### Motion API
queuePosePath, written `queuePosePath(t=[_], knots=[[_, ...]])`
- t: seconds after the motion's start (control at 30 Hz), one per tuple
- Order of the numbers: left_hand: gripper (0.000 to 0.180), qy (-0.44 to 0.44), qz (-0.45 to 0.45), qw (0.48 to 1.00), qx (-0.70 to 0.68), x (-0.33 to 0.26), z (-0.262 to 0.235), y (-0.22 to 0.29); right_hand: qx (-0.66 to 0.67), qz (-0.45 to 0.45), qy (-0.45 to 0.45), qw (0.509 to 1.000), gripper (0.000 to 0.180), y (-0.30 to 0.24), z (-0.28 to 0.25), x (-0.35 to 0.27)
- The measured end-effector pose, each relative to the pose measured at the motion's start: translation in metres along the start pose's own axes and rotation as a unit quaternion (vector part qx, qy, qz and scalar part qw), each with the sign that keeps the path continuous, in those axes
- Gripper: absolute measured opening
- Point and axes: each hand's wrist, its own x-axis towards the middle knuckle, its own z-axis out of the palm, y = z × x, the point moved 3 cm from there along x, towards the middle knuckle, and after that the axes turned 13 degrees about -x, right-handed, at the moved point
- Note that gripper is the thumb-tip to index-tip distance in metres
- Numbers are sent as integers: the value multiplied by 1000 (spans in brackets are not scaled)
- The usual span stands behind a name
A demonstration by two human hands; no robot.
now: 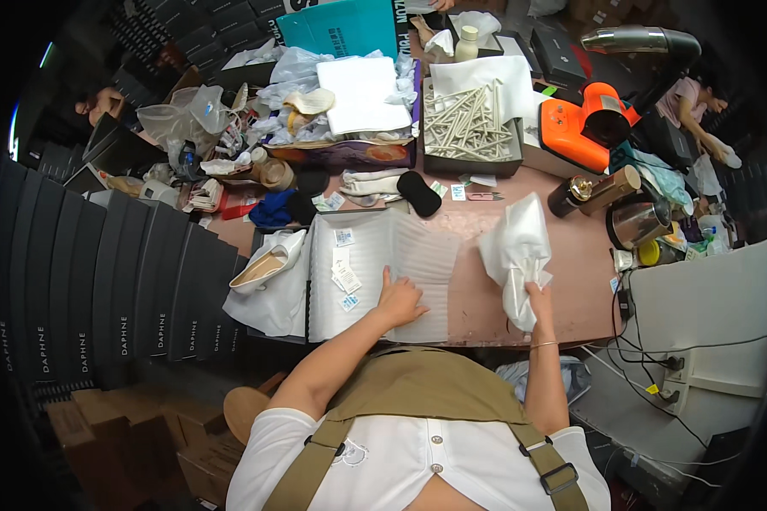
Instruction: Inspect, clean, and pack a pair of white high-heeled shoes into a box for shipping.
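My left hand (402, 301) lies open on a translucent ribbed foam sheet (418, 247), which spreads over a box and onto the table. Several small printed tags and stickers (344, 272) rest on the sheet's left part. To the left, a cream pointed shoe (268, 262) sits on white tissue paper (277, 311) in a dark box. My right hand (537, 298) is closed around the lower end of a white wrapped bundle (520, 243), raised over the pink table (477, 315); the wrapping hides what is inside.
Dark shoe boxes (111, 272) stand stacked at the left. At the back are a box of white sticks (470, 119), a carton of crumpled wrapping (341, 153) and an orange device (575, 132). Metal cups (639, 217) and cables (643, 353) lie right. Other people work farther off.
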Motion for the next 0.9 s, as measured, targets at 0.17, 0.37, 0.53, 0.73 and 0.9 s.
queuePosePath(t=[0.17,0.37,0.53,0.73,0.9], knots=[[67,468,224,696,-496,-49,-51,35,-108,-69,-178,976,29,-134,14,-30],[56,210,199,298,-910,-68,-88,-34,36,-67,-293,953,31,-187,113,-59],[62,350,172,207,-897,-122,-85,-107,-154,-311,-30,937,34,-231,117,-91],[55,410,206,245,-854,-148,-79,-153,-259,-170,-277,910,27,-217,217,-111],[54,452,182,271,-830,-162,-84,-175,-209,-294,-139,923,48,-198,245,-123]])
